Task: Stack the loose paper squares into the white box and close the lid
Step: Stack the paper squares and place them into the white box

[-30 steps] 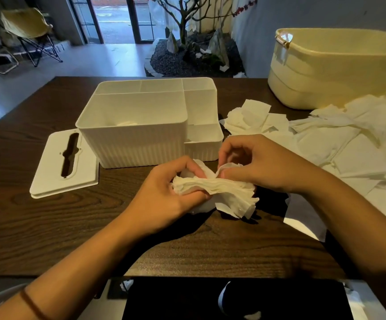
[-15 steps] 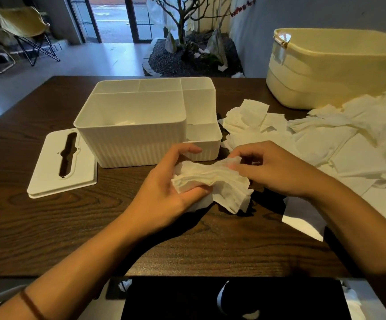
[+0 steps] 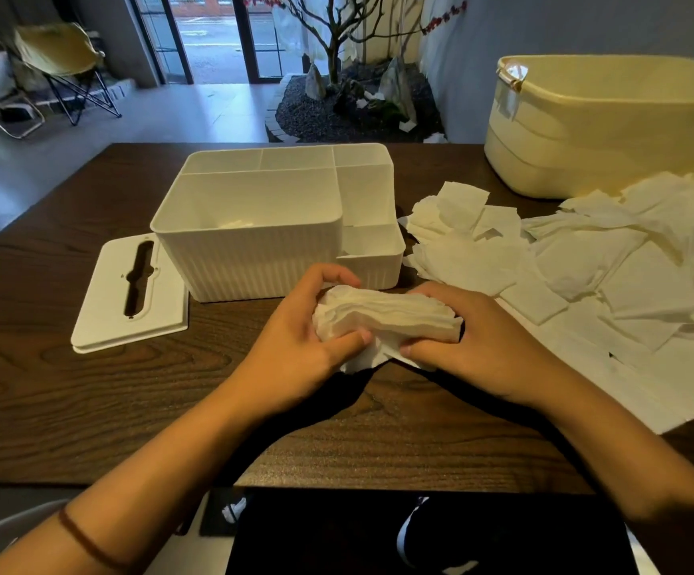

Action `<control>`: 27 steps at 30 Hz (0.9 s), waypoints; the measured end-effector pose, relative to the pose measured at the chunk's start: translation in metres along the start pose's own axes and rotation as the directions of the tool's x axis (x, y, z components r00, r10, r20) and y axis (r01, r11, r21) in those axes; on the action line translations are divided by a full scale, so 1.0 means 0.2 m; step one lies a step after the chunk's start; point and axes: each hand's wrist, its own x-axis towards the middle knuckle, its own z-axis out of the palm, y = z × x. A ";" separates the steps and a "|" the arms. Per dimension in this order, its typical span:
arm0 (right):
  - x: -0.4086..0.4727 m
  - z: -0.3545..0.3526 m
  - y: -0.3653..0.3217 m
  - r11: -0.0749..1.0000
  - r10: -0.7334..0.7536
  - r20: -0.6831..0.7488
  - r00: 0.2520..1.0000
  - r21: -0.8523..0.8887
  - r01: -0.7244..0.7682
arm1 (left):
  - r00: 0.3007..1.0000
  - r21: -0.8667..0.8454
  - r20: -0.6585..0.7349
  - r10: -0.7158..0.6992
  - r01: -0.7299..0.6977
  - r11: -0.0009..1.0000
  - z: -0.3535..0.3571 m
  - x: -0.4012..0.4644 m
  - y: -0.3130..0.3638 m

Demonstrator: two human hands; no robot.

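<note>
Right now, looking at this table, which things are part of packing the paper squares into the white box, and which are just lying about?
Part of the job:
white box, open
slotted lid, off, left of the box
paper stack, gripped by left hand and right hand
loose paper squares, on the right

Just lying about:
yellow tub
folding chair
potted tree

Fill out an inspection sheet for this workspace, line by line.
Surface: dark wooden table.
Job's things: white box open, paper inside its large compartment; slotted lid flat to its left; paper stack in hand; loose paper squares spread on the right.
Clutter: yellow tub at back right.
Grippers: left hand and right hand grip the stack's ends.
Cables: nothing seen.
Surroundings: folding chair, potted tree, glass doors.
</note>
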 end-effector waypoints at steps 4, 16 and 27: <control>0.01 -0.01 0.01 1.000 -0.001 0.032 0.999 -0.005 0.001 | 1.000 0.007 0.025 -0.019 0.019 1.000 -0.01 0.00 0.00; 0.08 -0.04 -0.17 0.704 0.223 -0.051 0.973 0.699 -0.125 | 0.992 -0.185 -0.087 -0.087 0.070 0.980 -0.10 0.04 0.13; 0.33 0.02 -0.57 0.726 0.226 -0.139 0.964 0.684 -0.071 | 0.970 -0.326 -0.195 -0.144 0.074 0.943 -0.31 0.15 0.36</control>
